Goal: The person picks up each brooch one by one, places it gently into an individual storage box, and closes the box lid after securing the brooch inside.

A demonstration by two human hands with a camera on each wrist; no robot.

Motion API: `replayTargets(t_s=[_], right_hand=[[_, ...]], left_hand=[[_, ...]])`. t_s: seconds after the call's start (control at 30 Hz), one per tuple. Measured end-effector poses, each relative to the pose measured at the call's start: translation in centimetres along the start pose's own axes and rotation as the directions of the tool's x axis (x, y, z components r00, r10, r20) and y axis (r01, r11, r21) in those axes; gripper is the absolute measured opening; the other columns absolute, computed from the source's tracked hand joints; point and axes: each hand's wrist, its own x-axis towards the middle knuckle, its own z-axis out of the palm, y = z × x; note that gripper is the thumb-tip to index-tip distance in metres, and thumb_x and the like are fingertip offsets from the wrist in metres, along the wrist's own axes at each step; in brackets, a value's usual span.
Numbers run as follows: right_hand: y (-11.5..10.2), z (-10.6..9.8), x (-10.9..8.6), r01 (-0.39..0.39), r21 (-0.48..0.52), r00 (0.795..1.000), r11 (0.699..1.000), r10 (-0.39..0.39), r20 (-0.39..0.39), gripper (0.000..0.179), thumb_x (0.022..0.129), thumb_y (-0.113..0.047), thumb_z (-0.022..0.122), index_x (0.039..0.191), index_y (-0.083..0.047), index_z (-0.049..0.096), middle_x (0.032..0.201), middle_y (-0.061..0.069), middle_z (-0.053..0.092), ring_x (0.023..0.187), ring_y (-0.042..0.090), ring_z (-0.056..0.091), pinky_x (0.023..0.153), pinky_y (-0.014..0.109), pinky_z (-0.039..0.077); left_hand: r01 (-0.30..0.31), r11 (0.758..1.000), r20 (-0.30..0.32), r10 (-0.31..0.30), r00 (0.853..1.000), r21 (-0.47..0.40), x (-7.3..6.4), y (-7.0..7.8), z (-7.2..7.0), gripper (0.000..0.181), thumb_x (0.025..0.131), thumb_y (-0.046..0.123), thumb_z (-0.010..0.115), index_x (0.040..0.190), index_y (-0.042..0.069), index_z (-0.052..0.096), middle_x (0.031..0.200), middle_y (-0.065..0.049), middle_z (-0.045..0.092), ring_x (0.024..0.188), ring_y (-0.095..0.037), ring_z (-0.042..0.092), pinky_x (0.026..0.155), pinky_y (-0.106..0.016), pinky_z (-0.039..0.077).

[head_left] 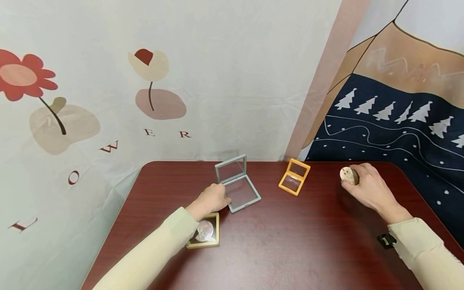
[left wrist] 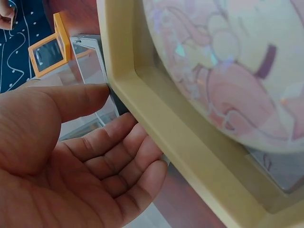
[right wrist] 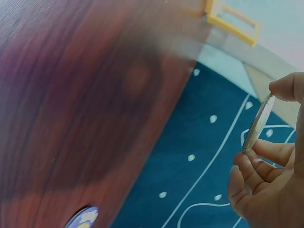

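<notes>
My left hand [head_left: 211, 197] pinches the near left edge of a grey square display frame [head_left: 254, 187], its hinged lid standing up at the back. In the left wrist view the thumb [left wrist: 85, 100] lies against the grey edge and the curled fingertips are partly hidden. Beneath my left wrist, a gold square frame [head_left: 218, 230] holds a round pink badge [head_left: 205, 230]. Over the table's right side, my right hand [head_left: 371, 189] holds a round badge [head_left: 346, 175] by its rim, seen nearly edge-on in the right wrist view between thumb and fingers.
A small orange hinged frame [head_left: 289, 190] stands open near the back edge of the dark red table [head_left: 275, 249]. Another round badge [right wrist: 84, 217], purple, lies on the table in the right wrist view. Printed cloth [head_left: 250, 80] hangs behind the table.
</notes>
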Motion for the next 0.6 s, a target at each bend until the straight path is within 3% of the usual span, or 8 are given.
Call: replayTargets(t_s=[0.47, 0.6], right_hand=[[-3.9, 0.0, -0.7, 0.065, 0.018, 0.998, 0.998, -0.064, -0.021, 0.055, 0.087, -0.024, 0.074, 0.128, 0.011, 0.060, 0.122, 0.027, 0.055, 0.105, 0.041, 0.050, 0.086, 0.060, 0.048], [-5.0, 0.2, -0.8, 0.082, 0.025, 0.997, 0.996, -0.082, -0.013, 0.055, 0.087, -0.024, 0.076, 0.128, 0.010, 0.061, 0.121, 0.026, 0.056, 0.104, 0.039, 0.051, 0.086, 0.060, 0.050]], left_hand=[[-0.049, 0.999, 0.021, 0.050, 0.999, -0.018, -0.3, 0.3, 0.6, 0.043, 0.100, 0.024, 0.073, 0.063, 0.014, 0.053, 0.055, 0.003, 0.041, 0.052, -0.015, 0.042, 0.056, -0.033, 0.040], [-0.060, 0.998, 0.041, 0.060, 0.997, -0.017, -0.6, 0.7, 0.6, 0.039, 0.100, 0.024, 0.072, 0.066, 0.013, 0.057, 0.056, 0.002, 0.046, 0.052, -0.014, 0.043, 0.057, -0.033, 0.041]])
